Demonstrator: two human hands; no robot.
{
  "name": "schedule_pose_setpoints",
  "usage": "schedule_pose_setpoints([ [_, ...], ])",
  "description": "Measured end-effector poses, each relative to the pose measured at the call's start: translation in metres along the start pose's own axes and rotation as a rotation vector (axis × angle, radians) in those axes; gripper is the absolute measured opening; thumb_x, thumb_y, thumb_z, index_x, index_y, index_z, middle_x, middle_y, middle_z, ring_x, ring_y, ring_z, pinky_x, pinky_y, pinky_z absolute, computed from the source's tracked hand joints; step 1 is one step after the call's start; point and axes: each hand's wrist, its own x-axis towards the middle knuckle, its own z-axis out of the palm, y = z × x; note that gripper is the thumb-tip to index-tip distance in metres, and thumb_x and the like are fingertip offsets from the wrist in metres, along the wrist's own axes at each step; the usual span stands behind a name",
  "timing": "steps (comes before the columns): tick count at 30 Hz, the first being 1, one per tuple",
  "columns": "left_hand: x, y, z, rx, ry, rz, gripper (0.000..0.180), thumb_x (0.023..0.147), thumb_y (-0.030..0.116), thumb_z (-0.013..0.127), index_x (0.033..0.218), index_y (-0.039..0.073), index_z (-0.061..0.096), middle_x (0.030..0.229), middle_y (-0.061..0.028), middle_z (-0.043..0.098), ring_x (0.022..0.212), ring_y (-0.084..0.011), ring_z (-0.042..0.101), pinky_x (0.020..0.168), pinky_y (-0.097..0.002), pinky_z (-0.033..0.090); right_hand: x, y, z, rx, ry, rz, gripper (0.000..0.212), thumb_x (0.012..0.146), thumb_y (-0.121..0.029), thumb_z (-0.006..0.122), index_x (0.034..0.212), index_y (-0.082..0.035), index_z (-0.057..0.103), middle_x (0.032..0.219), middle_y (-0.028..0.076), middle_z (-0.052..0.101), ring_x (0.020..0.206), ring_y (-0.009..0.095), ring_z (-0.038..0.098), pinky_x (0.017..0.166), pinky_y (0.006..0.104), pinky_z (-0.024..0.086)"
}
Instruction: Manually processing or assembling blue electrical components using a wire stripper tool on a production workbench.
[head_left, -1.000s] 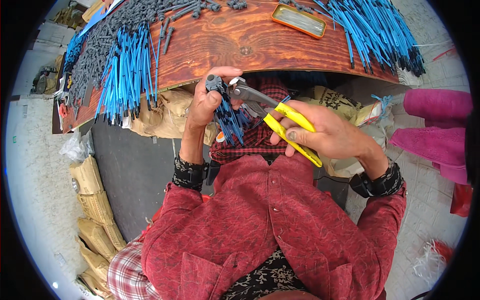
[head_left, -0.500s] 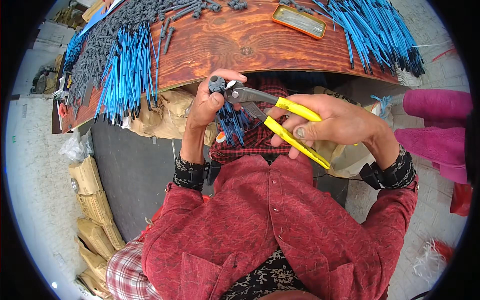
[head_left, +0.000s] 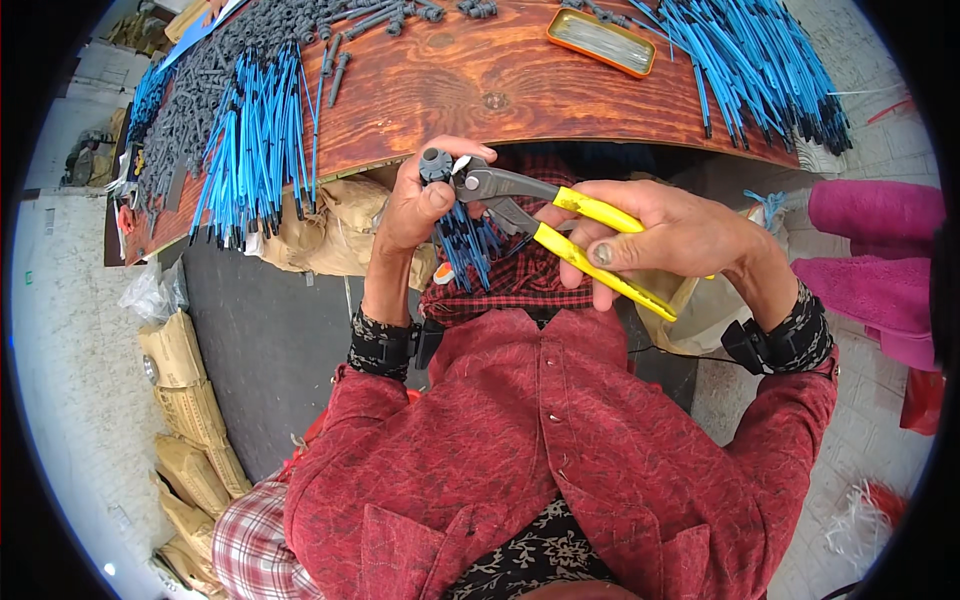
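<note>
My left hand [head_left: 411, 205] is wrapped round a dark grey plastic fitting [head_left: 436, 166] with a ringed round end, held upright above my lap. My right hand [head_left: 665, 230] grips yellow-handled pliers [head_left: 610, 285], whose grey jaws reach left to the fitting. The handles are spread apart. A small white piece [head_left: 461, 164] shows at the jaws; whether they touch the fitting I cannot tell. Under my left hand, a bunch of thin blue rods with dark ends [head_left: 468, 250] lies over the red and black checked cloth [head_left: 520, 275] on my lap.
On the wooden table [head_left: 430, 90] lie a heap of grey fittings [head_left: 190, 130], blue rods at left [head_left: 255, 140] and right [head_left: 760, 70], and an orange-rimmed tin [head_left: 601, 42] of thin pale pieces. Brown sacks [head_left: 190, 410] stand on the left; magenta cloths [head_left: 870, 270] hang at right.
The pliers' handles and my right hand have shifted slightly to the right, and the fingers sit a little differently on the handles. My left hand stays almost in place with the fitting.
</note>
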Motion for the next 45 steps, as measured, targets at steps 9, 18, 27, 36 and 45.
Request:
schedule_pose_setpoints([
  [9, -0.004, -0.014, -0.002, 0.030, 0.084, 0.048, 0.080, 0.084, 0.070, 0.071, 0.123, -0.001, 0.063, 0.087, -0.0057, 0.068, 0.075, -0.0127, 0.065, 0.067, -0.0284, 0.053, 0.005, 0.013, 0.019, 0.176, 0.013, -0.007, 0.042, 0.106, -0.028, 0.055, 0.137, -0.001, 0.047, 0.100, 0.010, 0.066, 0.074, 0.014, 0.068, 0.063, 0.0274, 0.057],
  [18, -0.008, -0.019, -0.009, -0.105, 0.087, 0.111, 0.084, 0.082, 0.074, 0.069, 0.116, -0.003, 0.063, 0.085, -0.0086, 0.066, 0.079, -0.0172, 0.066, 0.070, -0.0306, 0.053, 0.036, 0.070, 0.062, 0.623, -0.051, -0.198, 0.044, 0.106, -0.031, 0.055, 0.137, -0.002, 0.044, 0.102, 0.010, 0.062, 0.071, 0.015, 0.064, 0.063, 0.0299, 0.056],
  [27, -0.003, -0.013, -0.002, -0.082, 0.088, 0.174, 0.080, 0.084, 0.069, 0.071, 0.122, 0.000, 0.058, 0.077, -0.0044, 0.056, 0.069, -0.0140, 0.056, 0.064, -0.0305, 0.050, 0.031, 0.049, 0.095, 1.173, -0.232, -0.210, 0.038, 0.108, -0.029, 0.049, 0.139, -0.008, 0.044, 0.101, 0.003, 0.053, 0.076, 0.012, 0.052, 0.066, 0.0280, 0.051],
  [36, -0.002, -0.013, -0.001, -0.053, 0.048, 0.216, 0.080, 0.087, 0.069, 0.068, 0.126, 0.000, 0.054, 0.074, -0.0018, 0.048, 0.065, -0.0109, 0.047, 0.061, -0.0294, 0.045, 0.032, 0.039, 0.114, 1.294, -0.171, -0.184, 0.036, 0.110, -0.037, 0.045, 0.137, -0.013, 0.045, 0.099, 0.001, 0.053, 0.076, 0.011, 0.052, 0.066, 0.0285, 0.048],
  [45, -0.010, -0.011, 0.000, -0.124, 0.057, 0.189, 0.076, 0.091, 0.068, 0.063, 0.124, 0.001, 0.056, 0.074, -0.0034, 0.051, 0.065, -0.0121, 0.048, 0.060, -0.0294, 0.043, 0.030, 0.051, 0.100, 0.970, -0.095, -0.289, 0.040, 0.109, -0.038, 0.048, 0.133, -0.006, 0.047, 0.094, 0.005, 0.057, 0.065, 0.011, 0.054, 0.058, 0.0280, 0.050],
])
